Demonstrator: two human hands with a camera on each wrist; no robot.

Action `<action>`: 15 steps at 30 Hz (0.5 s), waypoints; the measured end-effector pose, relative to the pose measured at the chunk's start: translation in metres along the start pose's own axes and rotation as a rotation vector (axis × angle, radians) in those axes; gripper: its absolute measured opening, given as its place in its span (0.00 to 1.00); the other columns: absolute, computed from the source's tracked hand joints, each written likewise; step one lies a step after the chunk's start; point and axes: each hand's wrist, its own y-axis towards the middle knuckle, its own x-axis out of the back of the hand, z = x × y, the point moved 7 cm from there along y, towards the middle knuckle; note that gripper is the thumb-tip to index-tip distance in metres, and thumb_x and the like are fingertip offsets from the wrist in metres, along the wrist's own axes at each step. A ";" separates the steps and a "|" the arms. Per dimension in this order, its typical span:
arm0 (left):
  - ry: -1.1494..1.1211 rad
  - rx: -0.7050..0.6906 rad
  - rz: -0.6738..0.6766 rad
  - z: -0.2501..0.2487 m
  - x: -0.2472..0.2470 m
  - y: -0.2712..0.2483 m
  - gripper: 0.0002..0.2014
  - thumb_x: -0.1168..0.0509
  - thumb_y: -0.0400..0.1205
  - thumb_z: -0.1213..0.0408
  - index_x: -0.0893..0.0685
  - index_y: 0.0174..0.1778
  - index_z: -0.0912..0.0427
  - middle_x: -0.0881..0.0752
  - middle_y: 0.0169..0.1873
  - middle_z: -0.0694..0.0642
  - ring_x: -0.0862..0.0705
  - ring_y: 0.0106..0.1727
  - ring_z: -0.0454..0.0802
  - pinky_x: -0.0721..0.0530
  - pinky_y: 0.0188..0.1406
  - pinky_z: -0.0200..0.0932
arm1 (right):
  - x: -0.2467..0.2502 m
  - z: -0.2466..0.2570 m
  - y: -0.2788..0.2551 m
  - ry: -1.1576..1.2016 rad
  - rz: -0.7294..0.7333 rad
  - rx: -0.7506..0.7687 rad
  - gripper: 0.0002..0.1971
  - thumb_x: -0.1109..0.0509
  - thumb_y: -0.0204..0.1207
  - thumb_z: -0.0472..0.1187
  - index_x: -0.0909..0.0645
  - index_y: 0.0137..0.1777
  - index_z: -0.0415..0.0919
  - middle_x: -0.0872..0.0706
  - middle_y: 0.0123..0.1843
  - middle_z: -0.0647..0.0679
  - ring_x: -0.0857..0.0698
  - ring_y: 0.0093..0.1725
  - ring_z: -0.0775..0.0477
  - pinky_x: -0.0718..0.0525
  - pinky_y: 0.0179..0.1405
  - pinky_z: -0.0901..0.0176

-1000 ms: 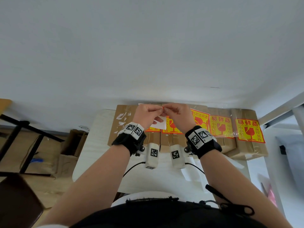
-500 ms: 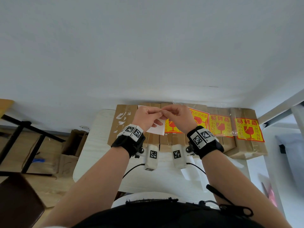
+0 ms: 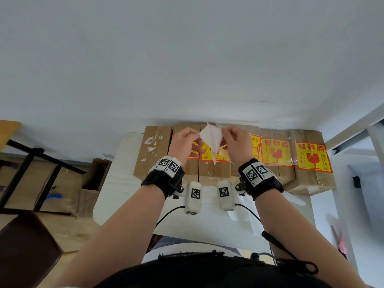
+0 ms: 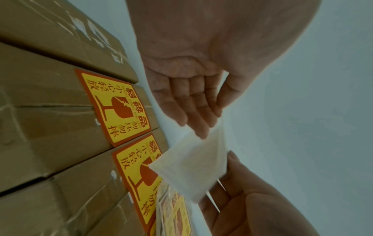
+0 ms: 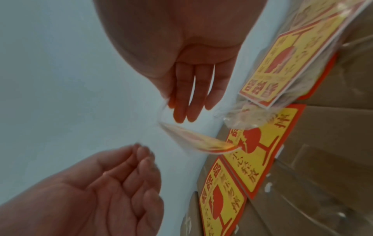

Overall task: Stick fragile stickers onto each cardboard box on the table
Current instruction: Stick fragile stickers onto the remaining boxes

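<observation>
A row of brown cardboard boxes (image 3: 220, 171) lies along the wall. The leftmost box (image 3: 153, 150) bears no sticker, only white paper scraps. Yellow-and-red fragile stickers (image 3: 311, 156) sit on the boxes to the right. Both hands are raised above the middle boxes. My left hand (image 3: 197, 136) pinches the white backing sheet (image 4: 193, 167) by a corner. My right hand (image 3: 225, 132) pinches the fragile sticker (image 5: 201, 142), which curls away from the backing. A clear bag of spare stickers (image 5: 292, 55) lies on the boxes under my right hand.
The boxes rest at the far edge of a white table (image 3: 124, 183). Used backing sheets (image 3: 239, 215) lie on it near me. To the left on the floor are an open carton (image 3: 93, 179), a black frame (image 3: 31, 173) and a brown chair (image 3: 25, 246).
Both hands have lifted toward the wall and drawn a little apart. The sticker and its white backing, pinched together before, now spread open between them.
</observation>
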 end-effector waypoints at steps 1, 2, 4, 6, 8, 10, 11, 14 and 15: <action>-0.017 0.003 -0.029 0.002 0.001 -0.002 0.09 0.41 0.85 0.70 0.20 0.40 0.59 0.15 0.31 0.55 0.16 0.26 0.53 0.22 0.26 0.41 | 0.007 -0.006 0.000 -0.003 -0.046 -0.022 0.10 0.38 0.85 0.39 0.17 0.44 0.41 0.13 0.32 0.50 0.14 0.31 0.52 0.13 0.38 0.51; -0.036 0.006 -0.063 0.004 0.003 -0.005 0.09 0.43 0.85 0.70 0.21 0.40 0.60 0.16 0.29 0.55 0.17 0.24 0.52 0.22 0.25 0.41 | 0.015 -0.011 -0.001 -0.007 -0.091 -0.041 0.10 0.38 0.86 0.39 0.18 0.44 0.42 0.14 0.32 0.50 0.15 0.32 0.51 0.13 0.39 0.51; -0.085 0.000 -0.139 0.009 0.007 -0.010 0.11 0.44 0.83 0.71 0.21 0.37 0.60 0.18 0.26 0.54 0.19 0.22 0.51 0.25 0.24 0.41 | 0.032 -0.022 -0.002 -0.055 -0.177 -0.078 0.11 0.39 0.86 0.41 0.19 0.44 0.42 0.14 0.33 0.51 0.14 0.35 0.46 0.13 0.41 0.48; -0.110 -0.010 -0.212 0.014 0.011 -0.015 0.11 0.44 0.82 0.71 0.21 0.35 0.59 0.20 0.22 0.52 0.22 0.22 0.51 0.27 0.25 0.41 | 0.055 -0.032 -0.005 -0.099 -0.276 -0.114 0.12 0.40 0.86 0.43 0.17 0.46 0.40 0.13 0.35 0.48 0.13 0.39 0.42 0.13 0.43 0.46; -0.124 -0.012 -0.252 0.018 0.014 -0.021 0.11 0.44 0.81 0.71 0.23 0.33 0.59 0.21 0.19 0.50 0.23 0.21 0.51 0.28 0.24 0.40 | 0.081 -0.041 -0.011 -0.105 -0.386 -0.157 0.15 0.41 0.86 0.43 0.16 0.49 0.34 0.11 0.39 0.43 0.14 0.37 0.44 0.14 0.37 0.57; -0.126 -0.026 -0.240 0.018 0.012 -0.028 0.12 0.44 0.81 0.72 0.25 0.31 0.60 0.22 0.19 0.51 0.24 0.19 0.50 0.30 0.22 0.40 | 0.108 -0.046 -0.021 -0.088 -0.500 -0.184 0.15 0.41 0.86 0.42 0.17 0.48 0.32 0.12 0.40 0.42 0.15 0.38 0.44 0.13 0.41 0.56; -0.111 -0.039 -0.222 0.016 0.010 -0.031 0.13 0.44 0.81 0.72 0.26 0.29 0.60 0.22 0.20 0.54 0.25 0.19 0.50 0.31 0.22 0.39 | 0.119 -0.047 -0.027 -0.068 -0.556 -0.201 0.14 0.42 0.87 0.41 0.18 0.48 0.34 0.13 0.40 0.43 0.15 0.39 0.44 0.12 0.44 0.51; -0.080 -0.074 -0.171 0.012 0.006 -0.040 0.12 0.44 0.80 0.74 0.26 0.29 0.63 0.24 0.22 0.58 0.27 0.18 0.48 0.34 0.21 0.38 | 0.141 -0.046 -0.045 -0.019 -0.672 -0.244 0.15 0.42 0.88 0.42 0.17 0.56 0.34 0.13 0.45 0.43 0.15 0.34 0.48 0.12 0.43 0.48; -0.075 -0.075 -0.150 0.013 0.004 -0.043 0.12 0.43 0.80 0.74 0.26 0.30 0.64 0.24 0.22 0.58 0.27 0.17 0.47 0.35 0.21 0.38 | 0.143 -0.044 -0.051 -0.030 -0.692 -0.234 0.15 0.42 0.88 0.42 0.17 0.57 0.33 0.13 0.44 0.43 0.15 0.32 0.49 0.12 0.41 0.49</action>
